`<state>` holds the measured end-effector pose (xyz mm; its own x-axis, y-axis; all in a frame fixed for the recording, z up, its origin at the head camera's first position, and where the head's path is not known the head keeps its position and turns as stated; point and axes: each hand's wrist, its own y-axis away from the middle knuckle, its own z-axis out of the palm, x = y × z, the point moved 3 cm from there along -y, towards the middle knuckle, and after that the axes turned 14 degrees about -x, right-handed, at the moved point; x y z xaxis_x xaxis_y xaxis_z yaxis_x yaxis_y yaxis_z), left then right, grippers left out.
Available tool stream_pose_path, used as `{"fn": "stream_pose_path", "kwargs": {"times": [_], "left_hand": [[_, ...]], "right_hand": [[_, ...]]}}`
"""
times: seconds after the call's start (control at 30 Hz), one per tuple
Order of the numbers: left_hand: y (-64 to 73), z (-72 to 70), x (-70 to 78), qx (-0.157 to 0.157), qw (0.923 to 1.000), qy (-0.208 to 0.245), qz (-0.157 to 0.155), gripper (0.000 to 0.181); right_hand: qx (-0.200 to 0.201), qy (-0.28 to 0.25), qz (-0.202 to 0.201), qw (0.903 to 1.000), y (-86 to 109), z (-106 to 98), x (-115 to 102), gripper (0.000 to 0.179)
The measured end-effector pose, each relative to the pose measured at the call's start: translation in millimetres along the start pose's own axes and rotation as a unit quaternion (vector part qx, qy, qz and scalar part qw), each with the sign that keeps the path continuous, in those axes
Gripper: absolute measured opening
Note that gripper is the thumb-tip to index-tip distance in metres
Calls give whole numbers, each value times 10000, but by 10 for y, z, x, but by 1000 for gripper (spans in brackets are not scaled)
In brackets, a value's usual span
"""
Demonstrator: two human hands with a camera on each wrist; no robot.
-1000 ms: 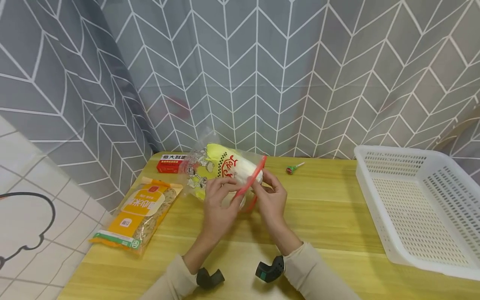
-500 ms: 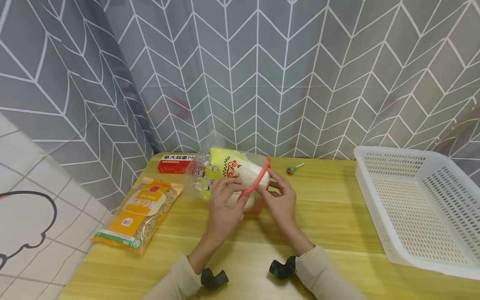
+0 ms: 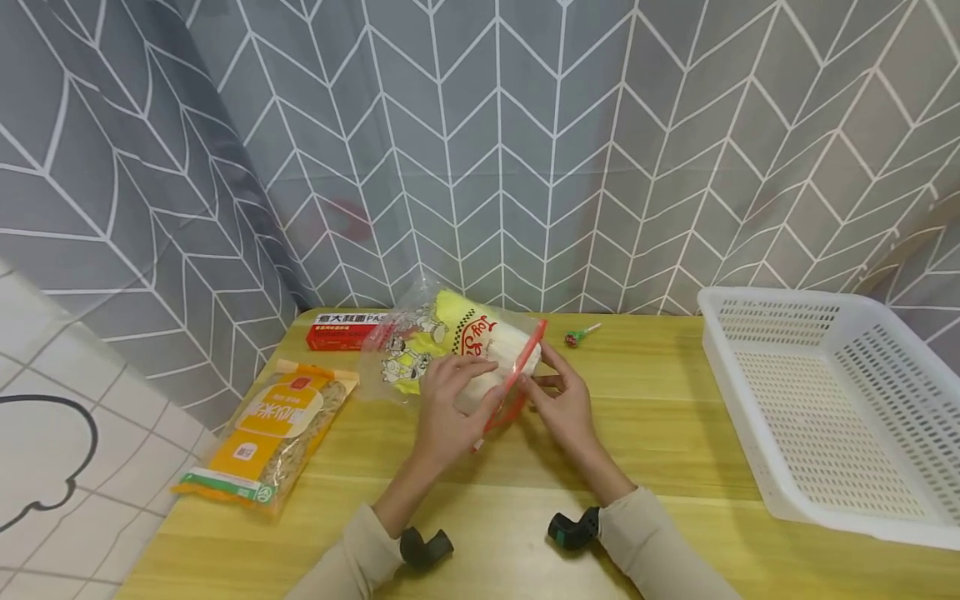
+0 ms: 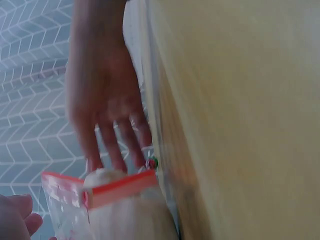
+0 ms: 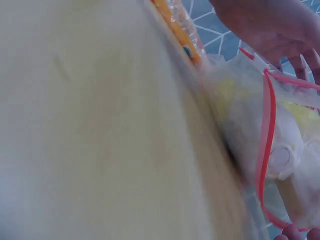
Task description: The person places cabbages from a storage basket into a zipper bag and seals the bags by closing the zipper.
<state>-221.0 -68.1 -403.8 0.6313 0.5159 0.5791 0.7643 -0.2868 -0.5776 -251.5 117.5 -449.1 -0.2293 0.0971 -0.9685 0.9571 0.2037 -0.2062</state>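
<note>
The left hand and right hand hold the bag near the table's far edge; its red rim has straightened, seemingly unsealed.

Yellowish table bears red box, orange packet, lollipop, white basket.

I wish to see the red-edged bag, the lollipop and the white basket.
Red-edged bag (image 3: 453, 313), head view: yellow part.
Lollipop (image 3: 572, 339), head view: round candy end.
White basket (image 3: 750, 421), head view: left side wall.
</note>
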Motion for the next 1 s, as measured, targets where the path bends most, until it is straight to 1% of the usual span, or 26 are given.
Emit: {"fn": "stream_pose_path", "kwargs": {"times": [0.07,0.17,0.3,0.43,0.53,0.67,0.77,0.83,0.93,1.0], "left_hand": [[-15,-34,-38,-6,10000,23,61,25],[-42,-96,-113,85,9999,-3,147,22],[-73,-181,-209,196,9998,-80,73,20],[-68,-229,-302,228,9996,-145,-109,19],[-52,-256,-355,221,9994,-171,-215,19],[-32,-301,-420,133,9985,-180,-508,21],[-16,-330,-482,-129,9956,-298,-875,28],[-5,-343,-524,-439,9916,-463,-1121,36],[10,-355,-590,-1018,9805,-885,-1432,52],[18,-360,-621,-1339,9730,-1087,-1532,59]], "right_hand": [[24,91,38,9999,51,-61,16,64],[70,171,110,9998,155,-155,47,62],[42,296,117,9995,278,-223,77,58],[69,374,123,9992,339,-227,98,53],[134,311,89,9994,352,-212,102,49],[167,222,-8,9996,360,-189,106,46],[159,179,-103,9997,368,-176,114,44],[163,144,-151,9996,373,-173,122,44],[199,85,-208,9995,378,-176,136,43],[256,42,-240,9994,377,-185,145,42]]}}
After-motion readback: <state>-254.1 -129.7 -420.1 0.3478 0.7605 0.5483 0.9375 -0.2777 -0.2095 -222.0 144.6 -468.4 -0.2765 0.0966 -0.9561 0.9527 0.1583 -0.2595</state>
